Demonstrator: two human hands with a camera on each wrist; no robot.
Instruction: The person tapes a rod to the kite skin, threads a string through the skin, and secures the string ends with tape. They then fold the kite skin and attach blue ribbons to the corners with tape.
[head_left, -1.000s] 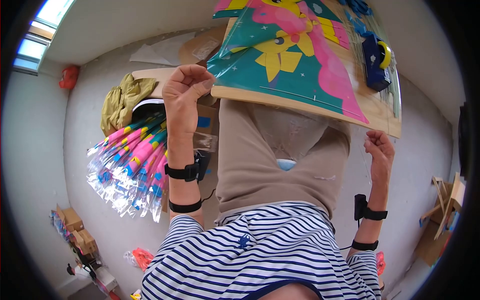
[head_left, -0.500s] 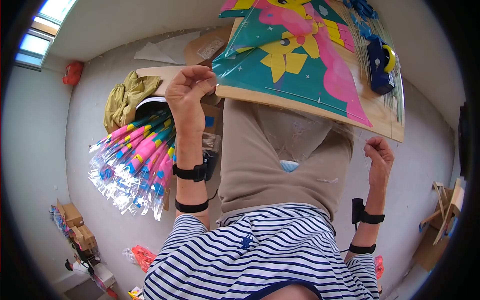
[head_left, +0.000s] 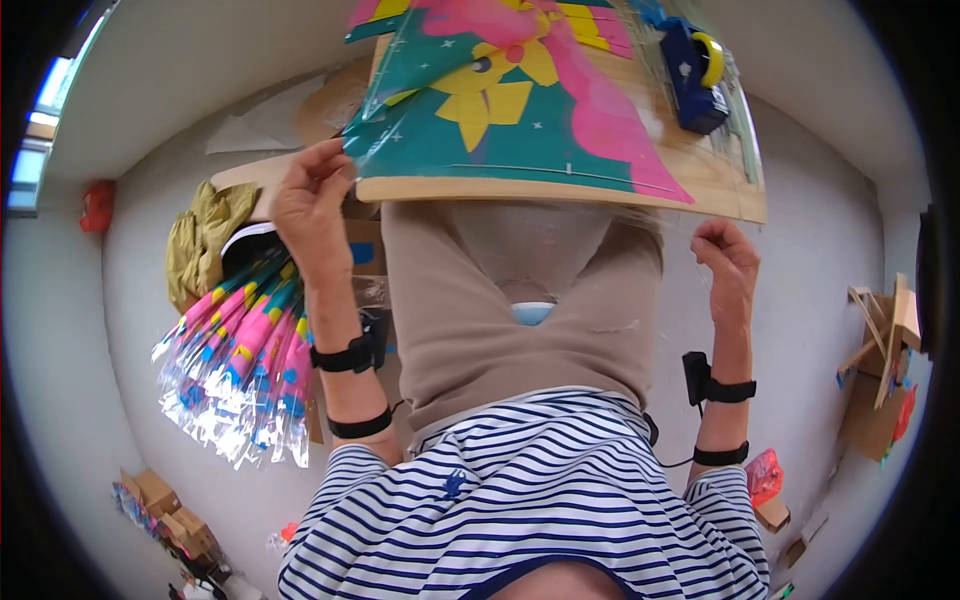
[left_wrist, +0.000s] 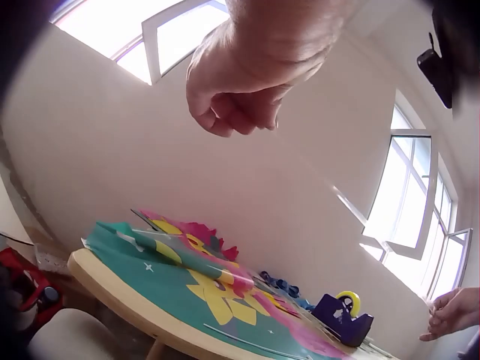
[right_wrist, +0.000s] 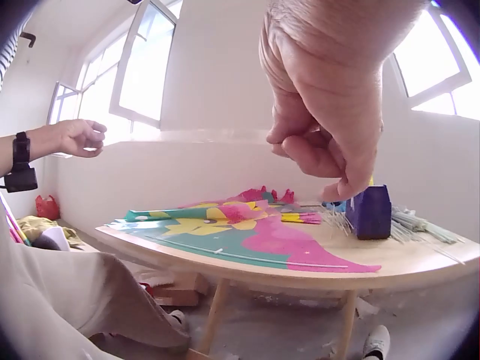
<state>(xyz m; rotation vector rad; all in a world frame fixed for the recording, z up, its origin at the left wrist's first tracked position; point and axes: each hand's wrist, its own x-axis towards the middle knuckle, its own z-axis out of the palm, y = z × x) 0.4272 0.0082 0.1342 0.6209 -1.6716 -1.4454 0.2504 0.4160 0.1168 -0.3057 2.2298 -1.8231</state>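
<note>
the left hand (head_left: 316,215) and the right hand (head_left: 730,270), fingers curled in, pinch the two ends of a long, thin, clear plastic strip (right_wrist: 199,136), apparently tape, though it shows only faintly. it stretches between them near the front edge of a pale wooden table (head_left: 710,206). there lies a green, pink and yellow printed plastic sheet (head_left: 540,135), a thin white rod (head_left: 620,182) along its near edge; a dark blue tape dispenser (head_left: 688,85) stands to the right.
</note>
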